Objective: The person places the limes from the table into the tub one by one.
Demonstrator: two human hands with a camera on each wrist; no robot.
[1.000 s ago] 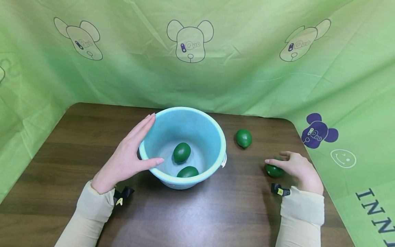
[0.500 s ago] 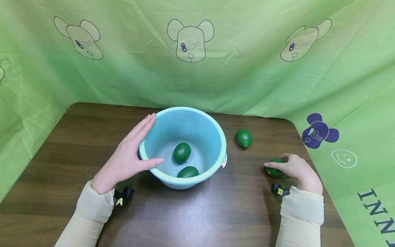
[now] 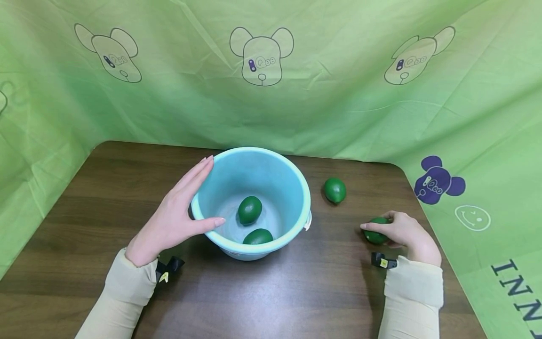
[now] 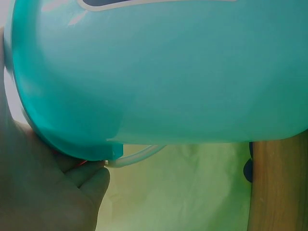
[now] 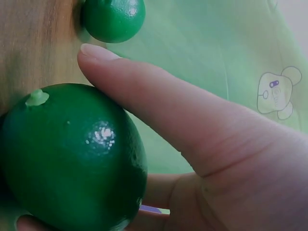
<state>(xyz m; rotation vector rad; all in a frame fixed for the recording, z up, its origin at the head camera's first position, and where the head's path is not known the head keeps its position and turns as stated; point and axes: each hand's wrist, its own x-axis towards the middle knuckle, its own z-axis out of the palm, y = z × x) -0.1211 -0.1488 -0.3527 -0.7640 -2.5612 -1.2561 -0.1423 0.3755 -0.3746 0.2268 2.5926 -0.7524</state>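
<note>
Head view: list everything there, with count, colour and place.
Table: 1, brown, lower half of the picture
Bucket: 1, light blue, on the table
Handle: 1, white, bucket's right side
Limes: 2, green, inside the bucket
Loose lime: 1, green, right of bucket
Gripped lime: 1, green, farther right
Patterned cloth: count unclear, green, behind and beside table
Wrist devices: 2, black, one per wrist
Sleeves: 2, cream, one per forearm
Left hand: 1, bare, at bucket's left rim
Right hand: 1, bare, around the gripped lime
</note>
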